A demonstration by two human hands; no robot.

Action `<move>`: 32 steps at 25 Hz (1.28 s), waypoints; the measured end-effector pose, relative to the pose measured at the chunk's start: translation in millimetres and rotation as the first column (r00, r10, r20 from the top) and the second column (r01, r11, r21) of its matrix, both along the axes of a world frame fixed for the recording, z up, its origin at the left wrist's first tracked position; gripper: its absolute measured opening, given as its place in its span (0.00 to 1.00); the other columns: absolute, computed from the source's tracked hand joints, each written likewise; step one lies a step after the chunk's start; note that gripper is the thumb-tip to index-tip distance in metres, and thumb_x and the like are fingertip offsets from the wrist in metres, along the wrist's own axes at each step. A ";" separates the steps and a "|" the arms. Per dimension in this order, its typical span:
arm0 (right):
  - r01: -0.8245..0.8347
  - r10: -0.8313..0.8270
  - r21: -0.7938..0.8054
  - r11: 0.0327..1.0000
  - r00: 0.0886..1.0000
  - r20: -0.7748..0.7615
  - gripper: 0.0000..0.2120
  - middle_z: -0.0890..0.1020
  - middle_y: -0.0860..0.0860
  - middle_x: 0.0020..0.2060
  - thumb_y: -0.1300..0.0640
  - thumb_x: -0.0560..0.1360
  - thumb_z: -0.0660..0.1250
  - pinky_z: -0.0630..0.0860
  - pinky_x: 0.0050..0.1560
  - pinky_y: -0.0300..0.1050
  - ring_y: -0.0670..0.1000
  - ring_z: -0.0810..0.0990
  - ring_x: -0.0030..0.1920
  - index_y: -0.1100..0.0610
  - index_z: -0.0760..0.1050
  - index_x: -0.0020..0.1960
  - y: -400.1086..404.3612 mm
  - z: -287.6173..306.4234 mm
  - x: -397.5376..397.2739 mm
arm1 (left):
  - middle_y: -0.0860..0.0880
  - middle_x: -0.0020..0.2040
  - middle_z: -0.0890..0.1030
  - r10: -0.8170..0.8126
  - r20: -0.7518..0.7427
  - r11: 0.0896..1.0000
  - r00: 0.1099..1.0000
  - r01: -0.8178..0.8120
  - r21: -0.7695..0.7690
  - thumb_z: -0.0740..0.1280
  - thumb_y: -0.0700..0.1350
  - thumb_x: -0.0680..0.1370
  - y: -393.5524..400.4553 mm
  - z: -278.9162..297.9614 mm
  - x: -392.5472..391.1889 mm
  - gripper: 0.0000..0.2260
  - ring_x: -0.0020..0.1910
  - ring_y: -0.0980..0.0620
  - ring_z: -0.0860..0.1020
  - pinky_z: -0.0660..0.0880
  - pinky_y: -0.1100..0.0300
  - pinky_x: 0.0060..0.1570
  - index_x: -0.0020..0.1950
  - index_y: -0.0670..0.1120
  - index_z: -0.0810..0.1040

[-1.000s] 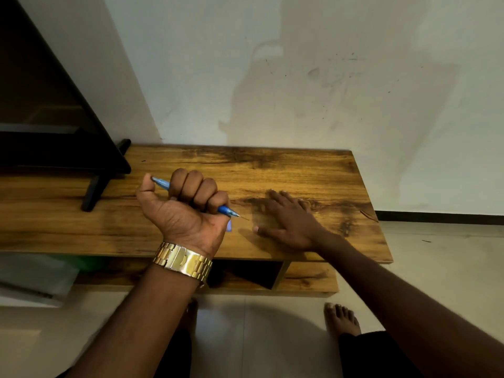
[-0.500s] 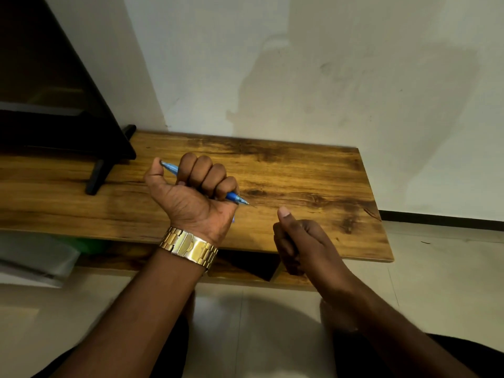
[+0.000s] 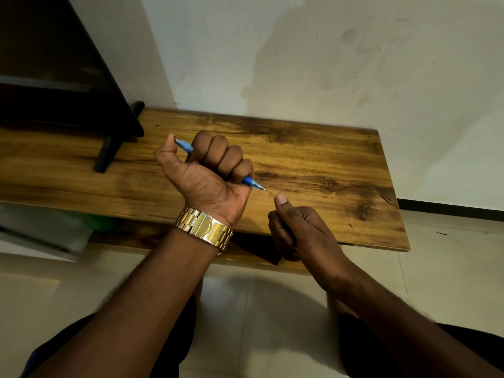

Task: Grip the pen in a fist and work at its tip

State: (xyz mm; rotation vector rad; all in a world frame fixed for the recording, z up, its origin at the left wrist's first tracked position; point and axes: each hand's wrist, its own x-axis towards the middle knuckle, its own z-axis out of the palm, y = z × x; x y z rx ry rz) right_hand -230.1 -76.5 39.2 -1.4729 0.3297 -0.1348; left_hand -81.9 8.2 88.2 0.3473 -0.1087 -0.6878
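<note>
My left hand (image 3: pixel 210 175), with a gold watch (image 3: pixel 204 227) on its wrist, grips a blue pen (image 3: pixel 249 181) in a full fist above the wooden table top (image 3: pixel 313 159). The pen's thin tip points right and down, and its back end sticks out by my thumb. My right hand (image 3: pixel 297 230) hovers at the table's front edge with its fingers curled and its thumb raised. The thumb tip is just right of the pen tip. Nothing shows inside the right fist.
A dark television (image 3: pixel 54 77) stands on the table's left part on a black foot (image 3: pixel 106 154). A white wall lies behind, with a tiled floor (image 3: pixel 450 268) below and to the right. Under the table are a lower shelf and a green and white object (image 3: pixel 68 230).
My right hand lifted off the table top, curled its fingers and drew back to the front edge, then its thumb rose toward the pen tip. My left hand kept gripping the pen.
</note>
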 end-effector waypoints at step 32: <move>-0.023 0.023 0.020 1.000 1.000 0.006 0.31 0.59 0.54 0.26 0.44 0.88 0.53 0.61 0.29 0.37 0.47 0.58 0.25 0.59 0.66 0.30 2.0 0.3 5.3 | 0.55 0.27 0.52 -0.003 -0.033 1.000 0.999 0.004 0.030 0.45 0.65 0.82 0.0 -2.6 -4.5 0.25 0.24 0.55 0.50 0.54 0.64 0.23 0.30 0.52 0.54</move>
